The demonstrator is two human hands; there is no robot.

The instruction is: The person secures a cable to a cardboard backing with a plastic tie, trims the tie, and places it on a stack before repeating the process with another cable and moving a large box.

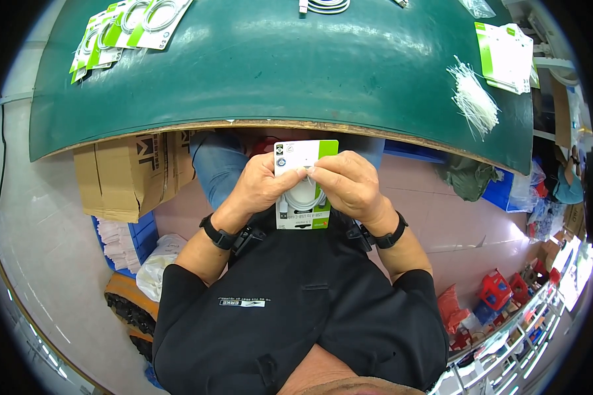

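Note:
A white and green cable card is held upright in front of my chest, just off the table's near edge. A coiled white cable lies against its face, partly covered by my fingers. My left hand grips the card at its left side, its thumb pressed on the front near the top of the coil. From the other side my right hand reaches over the card, thumb and forefinger pinched together beside the left thumb. Whatever sits in that pinch is too small to make out.
On the green table are several carded cables at far left and a loose coiled cable at the far edge. White cable ties and stacked cards lie at right. A cardboard box stands below left.

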